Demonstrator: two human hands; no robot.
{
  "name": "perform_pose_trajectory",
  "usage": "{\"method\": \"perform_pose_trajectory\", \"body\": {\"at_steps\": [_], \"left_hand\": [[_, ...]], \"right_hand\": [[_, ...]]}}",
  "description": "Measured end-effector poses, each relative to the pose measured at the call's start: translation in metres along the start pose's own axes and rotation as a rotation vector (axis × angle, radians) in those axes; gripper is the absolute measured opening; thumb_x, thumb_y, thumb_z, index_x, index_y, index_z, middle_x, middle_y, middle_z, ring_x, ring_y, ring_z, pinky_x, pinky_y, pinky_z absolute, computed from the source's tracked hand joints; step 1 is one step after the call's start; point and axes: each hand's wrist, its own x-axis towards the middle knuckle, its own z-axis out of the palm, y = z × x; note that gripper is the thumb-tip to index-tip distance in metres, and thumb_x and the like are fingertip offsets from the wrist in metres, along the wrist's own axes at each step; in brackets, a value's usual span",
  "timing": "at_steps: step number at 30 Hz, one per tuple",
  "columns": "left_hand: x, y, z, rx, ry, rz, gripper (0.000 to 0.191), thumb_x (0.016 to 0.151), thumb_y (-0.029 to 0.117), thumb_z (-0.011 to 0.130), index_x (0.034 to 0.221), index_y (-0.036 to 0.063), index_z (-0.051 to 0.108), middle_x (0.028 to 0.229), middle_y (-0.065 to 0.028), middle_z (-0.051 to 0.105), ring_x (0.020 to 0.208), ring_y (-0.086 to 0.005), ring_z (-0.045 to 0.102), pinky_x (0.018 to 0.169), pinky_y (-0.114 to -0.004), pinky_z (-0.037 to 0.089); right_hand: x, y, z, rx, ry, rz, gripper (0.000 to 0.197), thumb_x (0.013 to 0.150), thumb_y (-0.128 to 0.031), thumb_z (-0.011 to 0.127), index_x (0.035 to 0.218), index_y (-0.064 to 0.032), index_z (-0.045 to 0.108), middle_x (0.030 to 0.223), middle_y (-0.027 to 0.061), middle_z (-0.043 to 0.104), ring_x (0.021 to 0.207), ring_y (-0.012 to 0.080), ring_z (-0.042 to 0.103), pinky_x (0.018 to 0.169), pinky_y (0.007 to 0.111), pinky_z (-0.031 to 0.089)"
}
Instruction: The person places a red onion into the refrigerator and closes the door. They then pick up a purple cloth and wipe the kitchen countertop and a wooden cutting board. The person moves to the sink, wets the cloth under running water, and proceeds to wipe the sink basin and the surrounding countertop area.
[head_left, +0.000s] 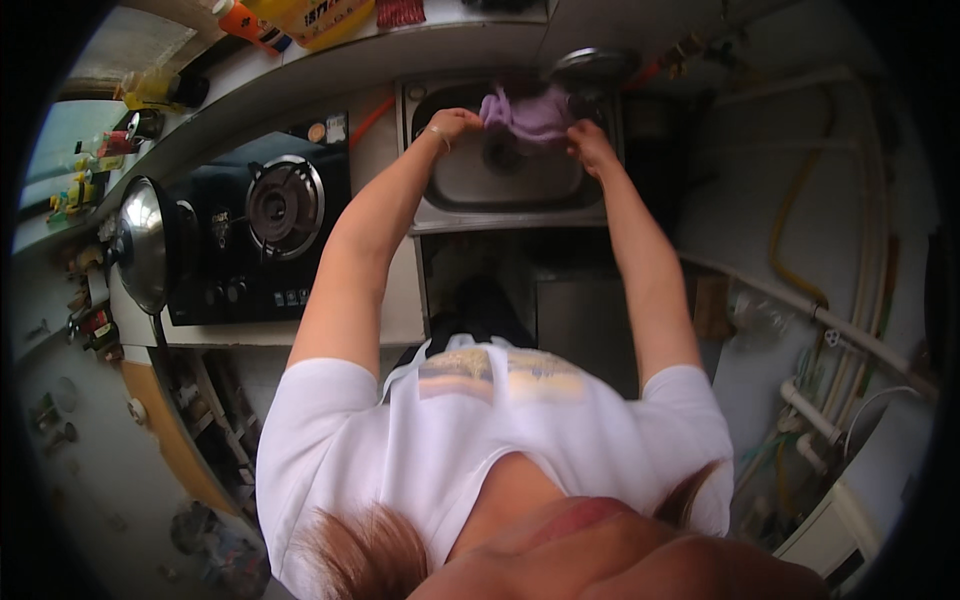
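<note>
A purple cloth (531, 116) is stretched between my two hands over a stainless steel sink (510, 184). My left hand (454, 126) pinches its left end near the basin's left wall. At the cloth's right end, my right hand (590, 145) has its fingers closed on the edge. The cloth is slightly blurred and hangs in loose folds, with the drain (502, 154) visible just below it. Behind the cloth the far part of the basin is dark and hard to make out.
Left of the sink is a black gas stove (225, 225) with a lidded wok (144, 244) at its far left. Bottles, among them an orange one (247, 24), line the ledge behind. A round metal lid or dish (589, 61) lies at the sink's back right. Pipes (810, 420) run along the right wall.
</note>
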Motion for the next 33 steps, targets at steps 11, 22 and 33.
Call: {"method": "perform_pose_trajectory", "body": {"at_steps": [11, 22, 33], "left_hand": [[0.005, -0.027, -0.022, -0.191, 0.118, -0.037, 0.007, 0.074, 0.013, 0.064, 0.080, 0.0106, 0.066, 0.079, -0.0024, 0.065, 0.070, -0.0175, 0.061, 0.067, -0.030, 0.050], [-0.049, -0.013, -0.021, -0.558, -0.120, 0.001, 0.030, 0.075, 0.029, 0.062, 0.098, 0.0104, 0.063, 0.111, -0.0074, 0.059, 0.109, -0.0290, 0.051, 0.091, -0.051, 0.034], [-0.030, -0.017, 0.068, -1.356, -0.389, -0.072, 0.042, 0.089, 0.035, 0.048, 0.117, 0.0032, 0.050, 0.113, -0.0179, 0.056, 0.102, -0.0332, 0.056, 0.092, -0.047, 0.043]], "right_hand": [[-0.009, 0.031, -0.023, -0.299, -0.021, 0.206, 0.006, 0.085, -0.011, 0.055, 0.090, -0.0092, 0.053, 0.086, 0.0025, 0.055, 0.083, 0.0179, 0.054, 0.071, 0.037, 0.051], [-0.040, -0.026, 0.000, 0.086, -0.235, -0.025, 0.005, 0.089, -0.017, 0.053, 0.089, -0.0125, 0.050, 0.076, -0.0030, 0.048, 0.072, 0.0092, 0.050, 0.073, 0.028, 0.047], [0.003, -0.042, 0.008, -1.003, 0.477, -0.488, 0.037, 0.076, -0.022, 0.067, 0.102, 0.0006, 0.053, 0.104, 0.0238, 0.056, 0.100, 0.0388, 0.054, 0.082, 0.042, 0.046]]}}
